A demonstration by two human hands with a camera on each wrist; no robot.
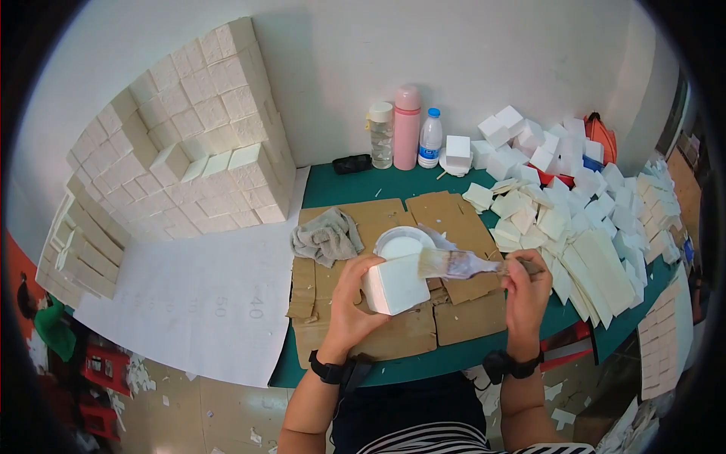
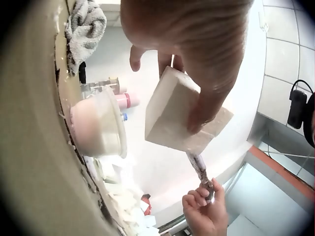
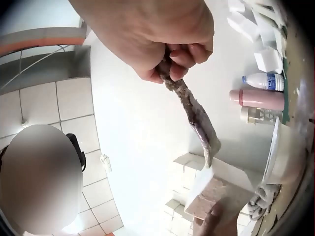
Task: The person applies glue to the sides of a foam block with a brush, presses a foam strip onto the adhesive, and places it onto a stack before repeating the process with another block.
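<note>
A white block [image 1: 398, 286] is gripped by the left hand [image 1: 352, 309] over the cardboard, the fingers along its far side and the thumb beneath. In the left wrist view the left hand [image 2: 192, 44] holds the block [image 2: 170, 110] from above. The right hand [image 1: 527, 295] pinches the handle of a wide brush [image 1: 461, 265], whose bristles lie at the block's upper right edge. In the right wrist view the brush [image 3: 197, 120] slants down from the right hand [image 3: 162, 39] to the block [image 3: 221, 189]. Behind the block is a round white tub [image 1: 404, 236].
A grey cloth [image 1: 327, 236] lies on the cardboard [image 1: 393, 338], left of the tub. Tall stacks of white blocks [image 1: 204, 113] stand at the left. Bottles, including a pink flask [image 1: 407, 129], stand by the wall. Loose blocks and strips [image 1: 597, 276] are heaped at the right.
</note>
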